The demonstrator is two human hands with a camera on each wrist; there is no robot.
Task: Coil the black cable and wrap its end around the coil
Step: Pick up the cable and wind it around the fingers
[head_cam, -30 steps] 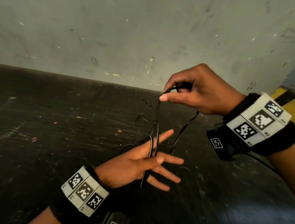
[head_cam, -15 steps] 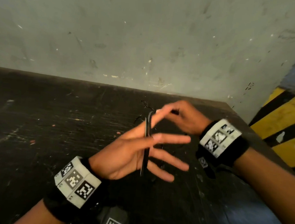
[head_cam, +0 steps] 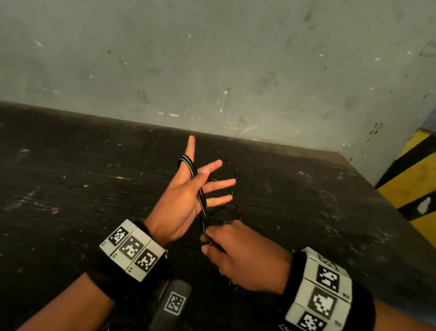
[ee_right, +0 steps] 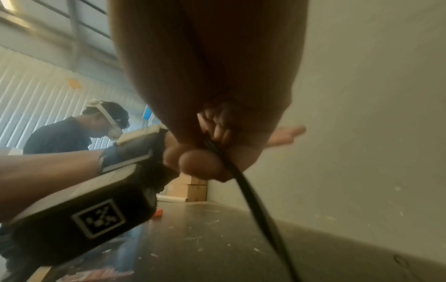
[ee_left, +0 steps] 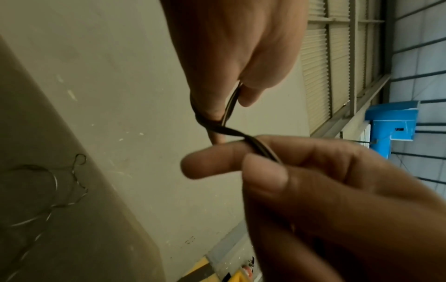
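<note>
My left hand [head_cam: 182, 201] is held up over the dark table [head_cam: 53, 191], palm toward me, fingers straight and spread. The black cable [head_cam: 199, 190] loops over the index finger and runs down across the palm. In the left wrist view the cable [ee_left: 231, 131] twists between that finger and my right hand's fingertips [ee_left: 263, 171]. My right hand [head_cam: 230, 255] sits just below the left palm's heel and pinches the cable between thumb and fingers. In the right wrist view the cable [ee_right: 255, 198] hangs from that pinch. Loose cable [head_cam: 233, 174] lies on the table behind the left fingers.
A scuffed grey wall [head_cam: 220, 61] stands close behind the table. The table's right edge [head_cam: 391, 205] borders a yellow-and-black striped surface [head_cam: 424, 181]. Another person [ee_right: 72, 133] with a head-mounted device works in the background of the right wrist view.
My right hand has come from beyond the left fingertips down to the left palm's heel, drawing the cable over the index finger and across the palm. The left hand has tipped upright.
</note>
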